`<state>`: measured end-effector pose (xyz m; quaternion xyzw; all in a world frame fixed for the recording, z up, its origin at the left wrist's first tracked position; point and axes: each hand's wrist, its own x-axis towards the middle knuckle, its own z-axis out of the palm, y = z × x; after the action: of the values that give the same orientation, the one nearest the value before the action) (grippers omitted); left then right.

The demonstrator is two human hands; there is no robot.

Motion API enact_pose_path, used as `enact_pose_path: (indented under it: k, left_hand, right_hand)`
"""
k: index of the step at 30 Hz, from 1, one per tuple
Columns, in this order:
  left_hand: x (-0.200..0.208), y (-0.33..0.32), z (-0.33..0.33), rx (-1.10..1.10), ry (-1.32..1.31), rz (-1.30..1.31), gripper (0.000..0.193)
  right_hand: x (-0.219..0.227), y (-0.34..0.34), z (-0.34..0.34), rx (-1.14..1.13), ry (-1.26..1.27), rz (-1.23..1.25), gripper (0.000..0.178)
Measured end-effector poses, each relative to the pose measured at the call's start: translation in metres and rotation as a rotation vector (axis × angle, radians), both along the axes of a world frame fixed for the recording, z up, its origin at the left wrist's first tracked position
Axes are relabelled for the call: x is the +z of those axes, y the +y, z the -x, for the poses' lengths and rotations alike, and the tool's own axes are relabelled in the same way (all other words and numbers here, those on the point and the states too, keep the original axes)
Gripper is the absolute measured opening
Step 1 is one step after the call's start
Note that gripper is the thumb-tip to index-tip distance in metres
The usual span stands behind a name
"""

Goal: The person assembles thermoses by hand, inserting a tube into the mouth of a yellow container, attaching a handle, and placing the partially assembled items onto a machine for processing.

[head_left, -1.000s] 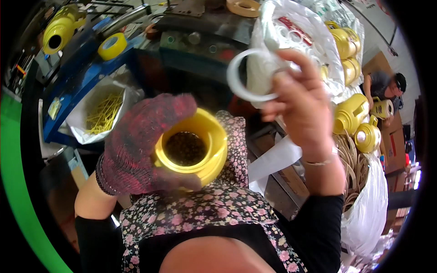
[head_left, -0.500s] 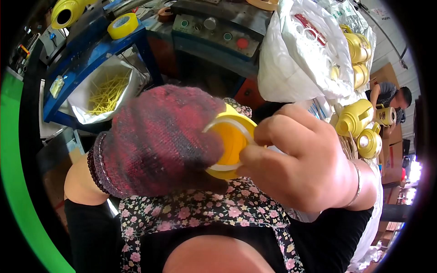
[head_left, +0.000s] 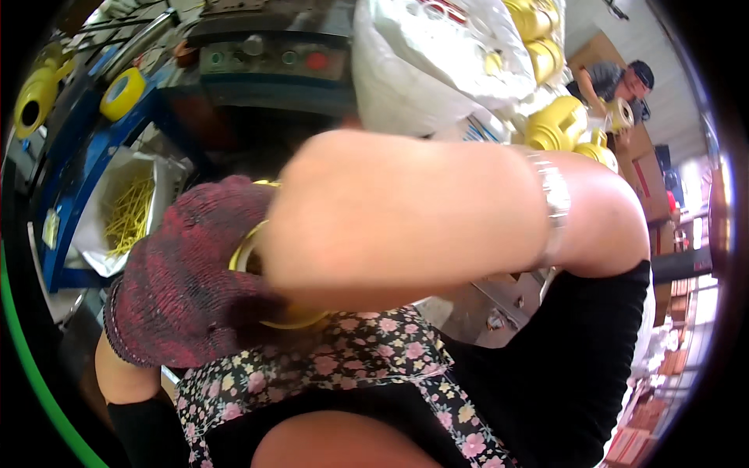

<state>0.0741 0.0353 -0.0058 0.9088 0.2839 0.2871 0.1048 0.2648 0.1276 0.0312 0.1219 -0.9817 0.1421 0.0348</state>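
My left hand, in a dark red and black knitted glove, is closed around a yellow hollow plastic piece with a round opening. Only bits of its yellow rim show, at the glove's edge and below my right hand. Bare and smeared by motion, my right hand lies across the mouth of the piece, a silvery bracelet at its wrist. Its fingers are hidden, so any grip there cannot be made out. A floral apron hangs below both hands.
Ahead is a machine panel with buttons. At left, a tape roll sits on a blue frame above a bag of yellow strips. A white sack and yellow jugs stand right, near a person holding a jug.
The view has swung right, so the surroundings sit further left. My right hand has turned and swept over the opening, covering most of the yellow piece. My left hand keeps its hold.
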Motion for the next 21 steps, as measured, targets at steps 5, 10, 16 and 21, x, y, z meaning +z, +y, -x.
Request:
enact_pose_path:
  k: [5, 10, 16, 21]
  left_hand:
    - [0.006, 0.006, -0.011, -0.044, 0.101, 0.06, 0.045]
    - [-0.049, -0.04, 0.053, 0.322, -0.519, 0.381, 0.074]
    - [-0.137, -0.067, 0.068, 0.979, -0.253, 0.608, 0.06]
    - [-0.13, 0.009, 0.067, 0.637, -0.953, 0.422, 0.041]
  right_hand:
    - [-0.01, 0.003, -0.016, 0.037, 0.156, -0.007, 0.019]
    - [-0.06, 0.049, -0.095, -0.396, 0.679, 0.323, 0.028]
    - [-0.27, 0.057, -0.273, -1.717, 0.323, 0.138, 0.033]
    - [-0.295, 0.053, -0.268, -1.674, 0.472, 0.002, 0.027]
